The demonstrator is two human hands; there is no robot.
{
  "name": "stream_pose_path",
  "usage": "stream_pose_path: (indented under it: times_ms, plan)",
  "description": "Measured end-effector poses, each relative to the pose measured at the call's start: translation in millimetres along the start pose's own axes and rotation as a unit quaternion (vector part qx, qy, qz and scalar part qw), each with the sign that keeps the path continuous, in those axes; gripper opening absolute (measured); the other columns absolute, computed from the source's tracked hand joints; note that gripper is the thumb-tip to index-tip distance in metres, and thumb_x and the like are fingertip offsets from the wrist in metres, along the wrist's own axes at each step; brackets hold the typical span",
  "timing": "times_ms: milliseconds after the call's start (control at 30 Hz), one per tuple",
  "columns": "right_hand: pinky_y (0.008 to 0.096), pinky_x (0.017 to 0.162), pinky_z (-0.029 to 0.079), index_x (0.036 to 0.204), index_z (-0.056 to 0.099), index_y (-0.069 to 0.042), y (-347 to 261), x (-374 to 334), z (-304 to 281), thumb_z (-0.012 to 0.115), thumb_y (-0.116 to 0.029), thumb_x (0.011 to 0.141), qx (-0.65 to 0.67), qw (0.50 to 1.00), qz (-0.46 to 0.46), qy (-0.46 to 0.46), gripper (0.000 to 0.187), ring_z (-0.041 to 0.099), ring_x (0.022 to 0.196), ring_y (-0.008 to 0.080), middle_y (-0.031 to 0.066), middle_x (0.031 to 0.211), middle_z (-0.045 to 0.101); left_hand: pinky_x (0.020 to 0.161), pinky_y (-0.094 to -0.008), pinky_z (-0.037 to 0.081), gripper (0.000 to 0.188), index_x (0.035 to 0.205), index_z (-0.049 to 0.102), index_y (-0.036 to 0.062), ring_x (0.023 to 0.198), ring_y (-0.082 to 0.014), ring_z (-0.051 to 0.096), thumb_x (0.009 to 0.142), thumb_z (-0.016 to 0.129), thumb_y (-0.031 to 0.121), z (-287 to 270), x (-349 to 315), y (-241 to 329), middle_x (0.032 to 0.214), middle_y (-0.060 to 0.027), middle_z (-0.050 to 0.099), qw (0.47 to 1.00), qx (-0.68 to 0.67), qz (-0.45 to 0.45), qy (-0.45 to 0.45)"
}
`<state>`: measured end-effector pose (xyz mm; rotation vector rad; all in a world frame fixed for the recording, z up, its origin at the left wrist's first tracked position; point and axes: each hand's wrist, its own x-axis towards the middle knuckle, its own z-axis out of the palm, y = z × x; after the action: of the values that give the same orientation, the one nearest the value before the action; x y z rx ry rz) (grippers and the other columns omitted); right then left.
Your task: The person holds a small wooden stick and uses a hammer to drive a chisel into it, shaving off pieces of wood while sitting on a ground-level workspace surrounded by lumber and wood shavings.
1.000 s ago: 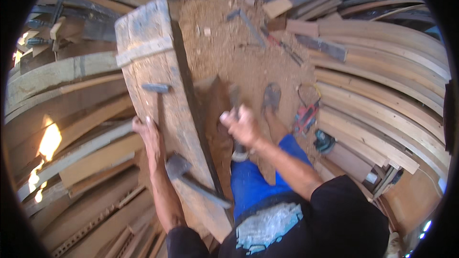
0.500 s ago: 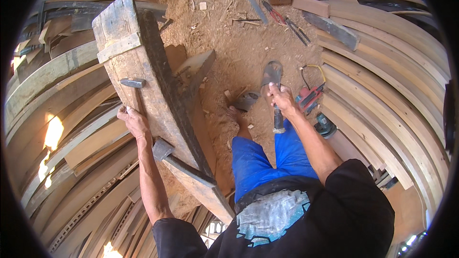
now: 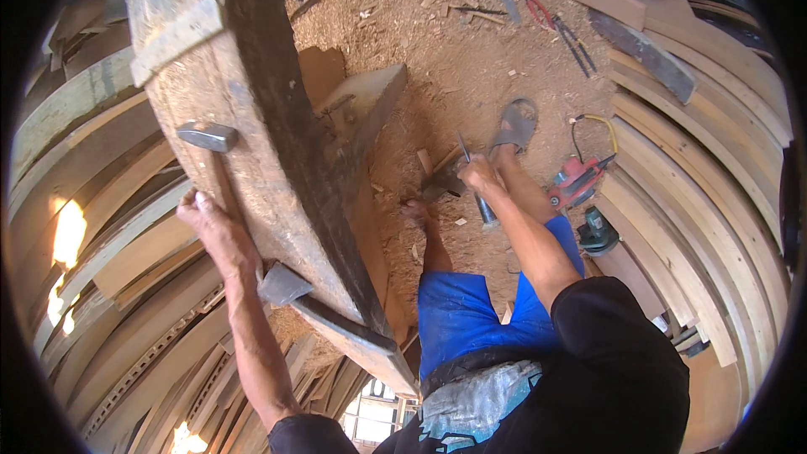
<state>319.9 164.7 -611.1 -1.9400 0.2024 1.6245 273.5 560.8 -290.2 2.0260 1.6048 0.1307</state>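
On the table point(image 3: 185, 94), a thick, worn timber with 1 pale cross strip point(image 3: 178, 47), lie 2 tools: a hammer point(image 3: 208, 136) and, nearer the person, an axe-like tool point(image 3: 287, 285), perhaps left there for easy reach. The left hand point(image 3: 217, 231) is at the table's left edge beside the hammer's handle, probably steadying something; whether its grip closes on that handle, I cannot tell. The right hand point(image 3: 481, 175) has its grip wrapped around a chisel-like tool point(image 3: 486, 210), held well apart from the table and above the shaving-strewn ground point(image 3: 454, 59), likely to keep it firm and ready. It looks slim: a narrow blade point(image 3: 464, 148) points away, and a dark, rounded handle emerges below the fist.
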Motion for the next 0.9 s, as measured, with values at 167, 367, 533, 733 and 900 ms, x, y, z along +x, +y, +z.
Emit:
stream_pose_path:
  times_ms: [167, 367, 533, 733, 900]
  plan:
    - [0.0488, 0.087, 0.049, 0.101, 0.068, -0.001, 28.3, 62.3, 21.7, 0.057, -0.032, 0.084, -0.253, 0.964, 0.062, 0.059, 0.037, 0.062, 0.104, 0.0422, 0.0269, 0.105, 0.065, 0.101, -0.0405, 0.032, 0.046, 0.126, 0.041, 0.0066, 0.116, -0.0264, 0.042, 0.099, 0.037, 0.043, -6.0, -4.0, -6.5, 0.119, -0.0139, 0.046, 0.994, -0.102, -0.024, -0.016]
    - [0.0464, 0.089, 0.050, 0.110, 0.065, -0.006, 65.1, 123.9, 65.8, 0.065, -0.027, 0.081, -0.264, 0.953, 0.112, 0.095, 0.036, 0.062, 0.106, 0.0380, 0.0242, 0.110, 0.065, 0.100, -0.0401, 0.043, 0.053, 0.133, 0.049, 0.0002, 0.117, -0.0274, 0.054, 0.096, 0.053, 0.038, -17.7, -8.3, -8.2, 0.131, -0.0158, 0.055, 0.930, -0.322, -0.150, 0.093]
    - [0.0440, 0.091, 0.050, 0.112, 0.064, -0.008, 88.2, 120.9, 103.8, 0.067, -0.015, 0.078, -0.301, 0.929, 0.100, 0.191, 0.035, 0.062, 0.109, 0.0355, 0.0213, 0.113, 0.065, 0.104, -0.0440, 0.044, 0.050, 0.133, 0.047, -0.0055, 0.125, -0.0290, 0.050, 0.099, 0.048, 0.031, -43.3, -15.1, -39.6, 0.133, -0.0198, 0.053, 0.990, -0.084, 0.097, 0.062]
    - [0.0444, 0.087, 0.053, 0.116, 0.060, -0.008, 104.2, 111.0, 87.1, 0.062, -0.009, 0.078, -0.371, 0.923, 0.098, 0.004, 0.039, 0.064, 0.103, 0.0363, 0.0207, 0.115, 0.063, 0.099, -0.0390, 0.046, 0.050, 0.133, 0.048, -0.0027, 0.118, -0.0236, 0.054, 0.098, 0.051, 0.033, -16.0, -14.8, -13.1, 0.127, -0.0187, 0.055, 0.930, -0.333, -0.133, 0.078]
    - [0.0428, 0.079, 0.055, 0.114, 0.061, -0.008, 99.8, 89.7, 117.9, 0.059, -0.009, 0.081, -0.368, 0.929, 0.008, 0.041, 0.034, 0.066, 0.098, 0.0350, 0.0209, 0.109, 0.064, 0.101, -0.0404, 0.045, 0.049, 0.131, 0.049, -0.0043, 0.118, -0.0259, 0.055, 0.099, 0.049, 0.033, 2.4, -23.2, -10.7, 0.127, -0.0191, 0.057, 0.952, -0.255, -0.050, 0.160]
